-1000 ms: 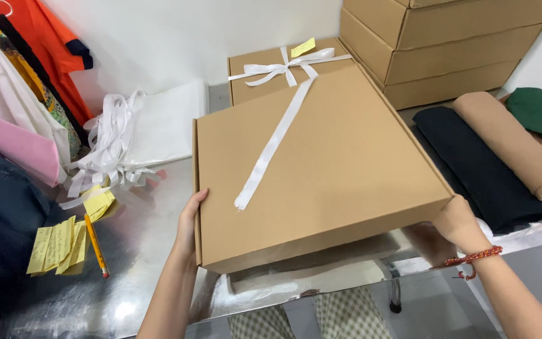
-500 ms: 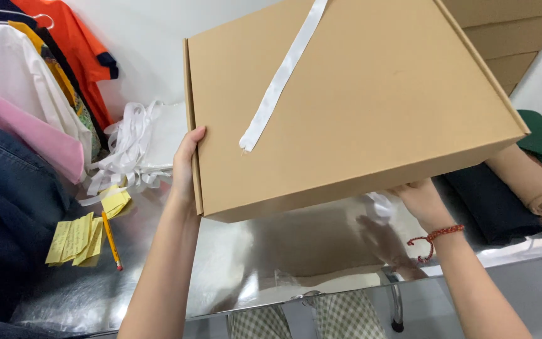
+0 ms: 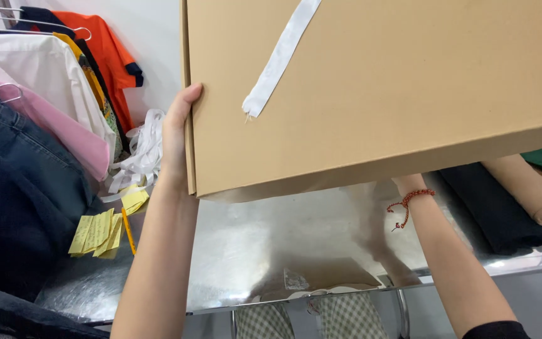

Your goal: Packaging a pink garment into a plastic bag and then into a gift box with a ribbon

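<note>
Two hands lift flat cardboard box (image 3: 377,94), long axis L-R, tilted.

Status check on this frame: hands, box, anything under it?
Left hand grips the cardboard box at its left edge. Right hand hidden beneath the box, only the wrist showing. Box raised off the metal table, white ribbon lying across it. Nothing beneath it.

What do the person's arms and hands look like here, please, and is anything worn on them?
Both forearms are bare. The left hand wears nothing visible: no ring, watch or glove. The right wrist carries a thin red beaded bracelet with a short dangling end, and a black sleeve edge shows near the elbow. The right hand itself is hidden.
</note>
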